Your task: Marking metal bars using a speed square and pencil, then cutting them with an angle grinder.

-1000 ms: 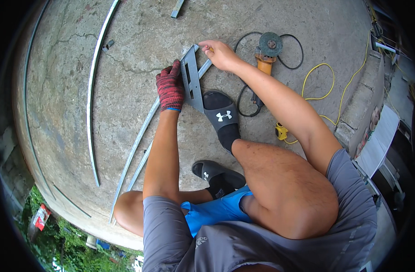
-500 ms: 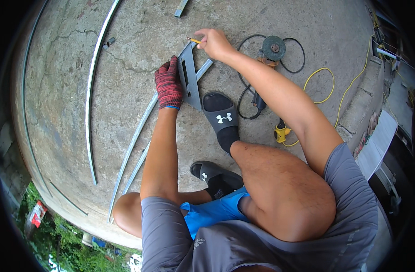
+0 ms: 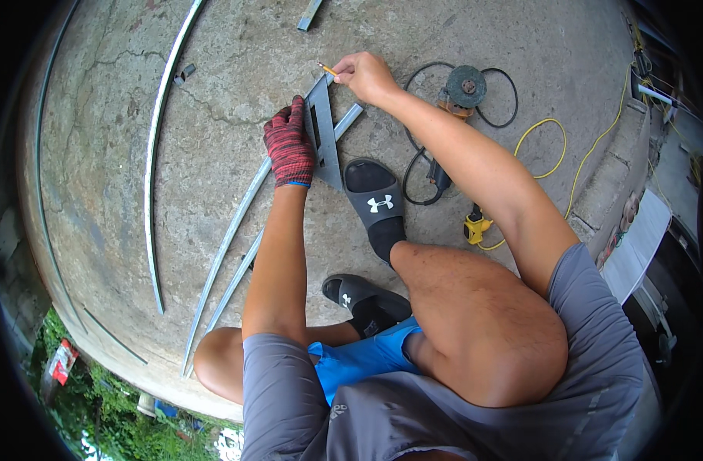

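Observation:
My left hand [image 3: 289,152], in a red and black knit glove, grips the edge of a dark grey triangular square [image 3: 327,142] and presses it against a galvanized metal tube [image 3: 240,206]. The tube slants from the lower left up to the square's top corner. Bare, my right hand [image 3: 364,77] pinches a yellow pencil [image 3: 330,70] beside that corner. Whether its tip touches the metal I cannot tell. A second metal tube [image 3: 349,120] runs partly hidden behind the square and my left arm.
An angle grinder [image 3: 465,88] with a black cord lies right of my right hand. Near my forearm are a yellow plug [image 3: 476,227] and yellow cord. Another long tube [image 3: 153,161] lies at left, a short piece [image 3: 310,14] ahead. My sandalled foot [image 3: 373,192] is close to the square.
My right hand and the pencil have shifted very slightly, staying at the square's top corner. My left hand and the square have moved a touch to the right.

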`<state>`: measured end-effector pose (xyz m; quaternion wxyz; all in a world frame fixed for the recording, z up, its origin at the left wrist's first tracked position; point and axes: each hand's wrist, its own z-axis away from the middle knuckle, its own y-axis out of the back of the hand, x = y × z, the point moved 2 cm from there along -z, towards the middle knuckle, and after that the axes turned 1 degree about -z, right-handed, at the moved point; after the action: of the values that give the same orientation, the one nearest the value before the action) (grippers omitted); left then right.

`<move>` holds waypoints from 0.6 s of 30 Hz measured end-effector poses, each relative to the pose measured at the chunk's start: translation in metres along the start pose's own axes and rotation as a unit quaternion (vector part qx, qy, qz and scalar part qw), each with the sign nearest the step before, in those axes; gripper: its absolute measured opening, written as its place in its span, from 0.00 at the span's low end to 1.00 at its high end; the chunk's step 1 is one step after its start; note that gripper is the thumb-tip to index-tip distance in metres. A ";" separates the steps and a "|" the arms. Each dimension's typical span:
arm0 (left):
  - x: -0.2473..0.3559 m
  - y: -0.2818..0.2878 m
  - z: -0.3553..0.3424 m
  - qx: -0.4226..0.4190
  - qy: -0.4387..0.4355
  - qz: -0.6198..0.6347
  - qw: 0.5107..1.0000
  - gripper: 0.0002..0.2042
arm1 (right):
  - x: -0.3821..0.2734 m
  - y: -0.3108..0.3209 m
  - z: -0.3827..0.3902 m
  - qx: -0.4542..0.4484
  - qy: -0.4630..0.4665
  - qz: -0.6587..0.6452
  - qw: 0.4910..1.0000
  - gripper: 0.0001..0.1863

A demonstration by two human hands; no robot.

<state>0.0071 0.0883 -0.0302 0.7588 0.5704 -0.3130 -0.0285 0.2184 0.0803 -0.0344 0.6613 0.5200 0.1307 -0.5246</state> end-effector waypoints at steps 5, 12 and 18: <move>-0.001 -0.001 -0.002 -0.002 -0.003 -0.021 1.000 0.29 | -0.007 0.001 0.003 -0.004 0.020 0.014 1.000 0.09; 0.007 -0.001 -0.007 -0.026 0.002 -0.033 0.999 0.30 | 0.000 0.002 0.002 0.003 0.039 0.006 0.999 0.08; 0.006 -0.001 -0.006 -0.022 -0.001 -0.015 1.000 0.29 | -0.003 0.003 0.004 0.006 0.055 0.008 0.998 0.08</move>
<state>0.0154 0.0904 -0.0289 0.7704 0.5584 -0.3041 -0.0473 0.2182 0.0785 -0.0287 0.6545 0.5528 0.1593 -0.4905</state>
